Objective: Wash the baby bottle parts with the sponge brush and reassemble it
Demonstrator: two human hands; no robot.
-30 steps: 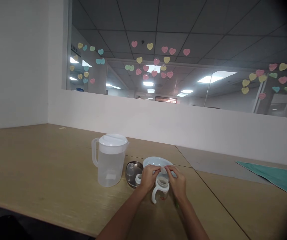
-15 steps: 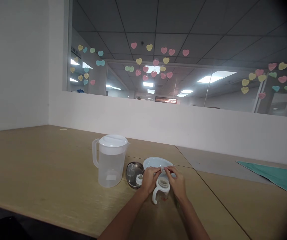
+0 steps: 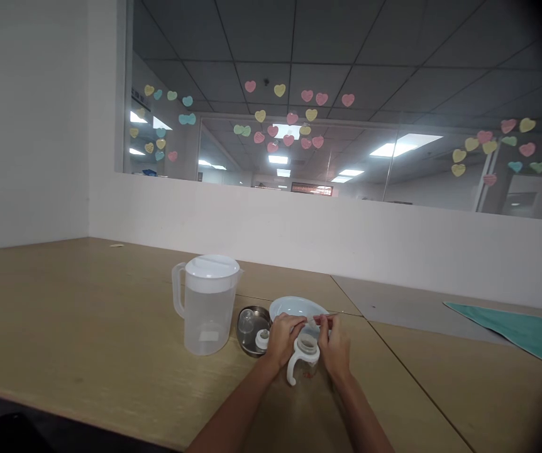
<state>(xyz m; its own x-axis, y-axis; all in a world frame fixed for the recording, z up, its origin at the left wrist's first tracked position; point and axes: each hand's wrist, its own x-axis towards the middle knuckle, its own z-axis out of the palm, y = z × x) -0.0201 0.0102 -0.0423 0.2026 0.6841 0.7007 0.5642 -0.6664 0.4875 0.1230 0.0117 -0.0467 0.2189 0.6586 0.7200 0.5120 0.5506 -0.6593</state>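
My left hand (image 3: 282, 340) is closed in a pinch at a small whitish, see-through piece (image 3: 312, 321), too small to name. Facing it, my right hand (image 3: 336, 346) is also closed, its fingertips at the piece's other side. A thin, pale sliver sticks out to the right above that hand; what it is I cannot make out. Just below and between both hands stands a small clear jar (image 3: 307, 358) with a white collar and hooked handle. Its mouth is uncovered, and reddish bits show low in it. Behind the fingers lies a pale blue plate (image 3: 283, 306), partly hidden.
Left of my hands, a metal tray (image 3: 253, 341) holds a clear round glass piece (image 3: 246, 321) and a white ring-like part (image 3: 262, 340). Beyond it stands a lidded plastic pitcher (image 3: 209, 308) with clear liquid. A green cloth (image 3: 511, 327) lies at far right, before a windowed wall.
My right hand has turned and its fingers have curled in more, and the thin sliver now shows beside it. The left hand, jar and tray stay in place; the view shifts slightly.
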